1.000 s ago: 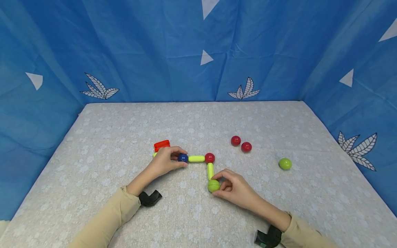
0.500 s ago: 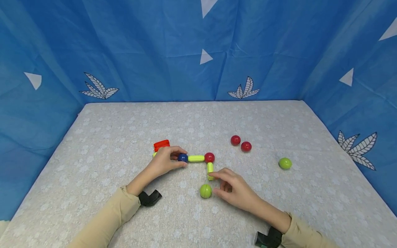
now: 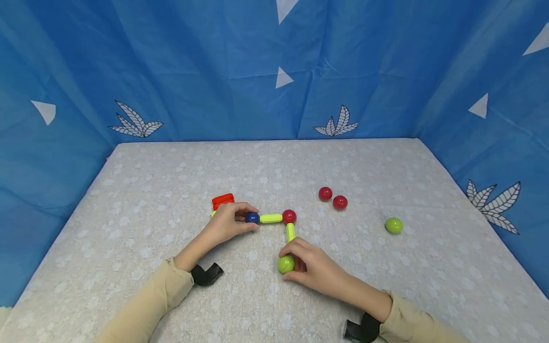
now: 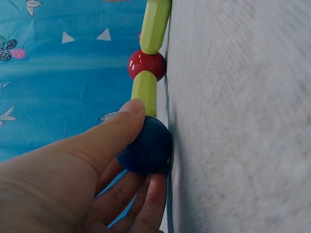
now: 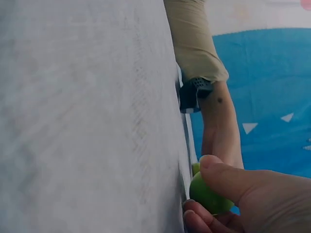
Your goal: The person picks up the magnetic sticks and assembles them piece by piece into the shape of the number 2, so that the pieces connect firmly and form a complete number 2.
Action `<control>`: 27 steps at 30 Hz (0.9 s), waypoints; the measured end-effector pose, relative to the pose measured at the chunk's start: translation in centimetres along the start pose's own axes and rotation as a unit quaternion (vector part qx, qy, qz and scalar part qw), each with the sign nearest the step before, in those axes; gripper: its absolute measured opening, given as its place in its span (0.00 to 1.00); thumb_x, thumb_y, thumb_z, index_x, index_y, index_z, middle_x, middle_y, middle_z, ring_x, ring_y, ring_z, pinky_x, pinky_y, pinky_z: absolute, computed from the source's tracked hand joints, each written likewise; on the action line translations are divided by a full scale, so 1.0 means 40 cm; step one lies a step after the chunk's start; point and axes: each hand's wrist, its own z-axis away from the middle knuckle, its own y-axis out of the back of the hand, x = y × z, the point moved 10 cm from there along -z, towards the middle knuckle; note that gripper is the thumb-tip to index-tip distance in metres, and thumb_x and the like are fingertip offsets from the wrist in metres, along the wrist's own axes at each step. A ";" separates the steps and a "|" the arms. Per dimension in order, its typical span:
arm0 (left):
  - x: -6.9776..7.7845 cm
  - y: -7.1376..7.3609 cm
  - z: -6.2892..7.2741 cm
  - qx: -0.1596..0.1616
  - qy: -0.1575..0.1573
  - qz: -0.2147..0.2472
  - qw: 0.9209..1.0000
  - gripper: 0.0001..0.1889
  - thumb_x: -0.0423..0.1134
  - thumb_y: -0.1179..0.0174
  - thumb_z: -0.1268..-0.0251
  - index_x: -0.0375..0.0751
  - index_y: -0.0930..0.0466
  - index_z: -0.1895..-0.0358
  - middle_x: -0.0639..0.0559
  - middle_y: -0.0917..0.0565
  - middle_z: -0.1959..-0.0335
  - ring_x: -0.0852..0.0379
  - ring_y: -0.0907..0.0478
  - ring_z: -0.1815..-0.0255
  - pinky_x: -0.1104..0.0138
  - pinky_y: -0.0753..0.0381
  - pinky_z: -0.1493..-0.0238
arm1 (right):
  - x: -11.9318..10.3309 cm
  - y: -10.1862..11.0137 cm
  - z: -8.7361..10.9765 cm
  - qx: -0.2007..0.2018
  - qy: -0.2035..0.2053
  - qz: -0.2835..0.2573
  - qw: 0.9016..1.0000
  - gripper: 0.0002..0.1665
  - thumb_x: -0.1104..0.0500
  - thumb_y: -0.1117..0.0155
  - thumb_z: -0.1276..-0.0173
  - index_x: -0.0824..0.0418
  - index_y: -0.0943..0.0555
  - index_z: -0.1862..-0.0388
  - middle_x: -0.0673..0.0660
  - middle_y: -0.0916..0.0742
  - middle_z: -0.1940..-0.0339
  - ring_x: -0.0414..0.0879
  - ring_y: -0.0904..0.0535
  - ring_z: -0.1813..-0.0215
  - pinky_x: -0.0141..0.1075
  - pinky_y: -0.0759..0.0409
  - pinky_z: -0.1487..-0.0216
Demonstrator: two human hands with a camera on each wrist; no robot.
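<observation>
My left hand (image 3: pixel 225 223) pinches a dark blue ball (image 3: pixel 253 217) between thumb and fingers. From that ball a yellow-green ribbed rod (image 3: pixel 271 218) runs right to a red ball (image 3: pixel 289 216). A second yellow-green rod (image 3: pixel 291 231) points from the red ball toward me, its near end hidden behind my right fingers. With thumb and fingers my right hand (image 3: pixel 317 267) grips a light green ball (image 3: pixel 286 264) close to that near end. The right wrist view shows the green ball (image 5: pixel 209 196) partly covered by the thumb.
Red rods (image 3: pixel 223 200) lie beyond my left hand, with a bit of yellow-green showing beside them. Two loose red balls (image 3: pixel 325 194) rest at the back right, and another green ball (image 3: pixel 394 225) lies farther right. Blue cloth (image 3: pixel 223 71) hangs behind the table.
The green ball came away from my right fingers, rolled slightly left and toward me, and my right hand has moved over and gripped it again. My left hand has stayed on the blue ball.
</observation>
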 end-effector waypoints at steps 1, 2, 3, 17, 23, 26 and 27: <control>-0.001 0.001 0.000 0.000 0.001 0.001 1.000 0.17 0.33 0.27 0.54 0.35 0.17 0.57 0.49 0.18 0.62 0.56 0.20 0.62 0.70 0.21 0.61 | 0.008 0.009 0.002 0.012 -0.010 -0.005 1.000 0.23 0.59 0.24 0.49 0.55 0.24 0.55 0.43 0.24 0.62 0.36 0.28 0.72 0.27 0.25 0.74; -0.002 0.001 -0.001 0.001 0.002 0.001 1.000 0.17 0.34 0.27 0.54 0.35 0.17 0.57 0.49 0.18 0.62 0.56 0.20 0.62 0.70 0.21 0.61 | 0.016 0.019 0.004 0.025 -0.020 -0.014 0.999 0.24 0.60 0.24 0.50 0.55 0.24 0.55 0.44 0.24 0.64 0.36 0.28 0.73 0.28 0.25 0.75; -0.002 0.001 -0.001 0.001 0.003 0.001 1.000 0.18 0.34 0.27 0.53 0.35 0.17 0.57 0.49 0.18 0.62 0.56 0.20 0.62 0.70 0.21 0.61 | 0.025 0.027 0.006 0.037 -0.030 -0.026 0.999 0.24 0.60 0.23 0.51 0.55 0.24 0.56 0.44 0.23 0.65 0.36 0.28 0.74 0.29 0.25 0.75; -0.012 0.005 -0.002 0.006 0.015 0.002 1.000 0.17 0.35 0.27 0.53 0.35 0.17 0.57 0.49 0.18 0.63 0.58 0.20 0.63 0.71 0.21 0.62 | 0.081 0.082 0.046 0.133 -0.109 -0.076 0.982 0.22 0.64 0.24 0.52 0.60 0.22 0.58 0.49 0.21 0.67 0.39 0.24 0.74 0.31 0.22 0.75; -0.013 0.006 -0.002 0.005 0.024 -0.004 1.000 0.17 0.37 0.27 0.52 0.36 0.16 0.57 0.49 0.18 0.63 0.58 0.20 0.63 0.71 0.21 0.63 | 0.087 0.075 0.043 0.139 -0.083 -0.044 0.986 0.23 0.63 0.22 0.54 0.57 0.23 0.60 0.47 0.25 0.67 0.38 0.29 0.75 0.29 0.27 0.78; -0.012 0.007 -0.003 0.006 0.027 -0.008 1.000 0.17 0.38 0.27 0.51 0.36 0.16 0.57 0.49 0.17 0.63 0.58 0.20 0.63 0.71 0.21 0.63 | 0.090 0.075 0.041 0.141 -0.087 -0.041 0.985 0.24 0.62 0.21 0.55 0.57 0.23 0.60 0.47 0.25 0.68 0.37 0.29 0.76 0.28 0.27 0.78; -0.012 0.007 -0.003 0.007 0.028 -0.010 1.000 0.17 0.38 0.27 0.51 0.36 0.16 0.57 0.49 0.17 0.64 0.58 0.20 0.64 0.71 0.21 0.63 | 0.092 0.075 0.041 0.142 -0.090 -0.041 0.985 0.24 0.62 0.22 0.55 0.58 0.23 0.60 0.48 0.25 0.68 0.37 0.29 0.76 0.28 0.26 0.78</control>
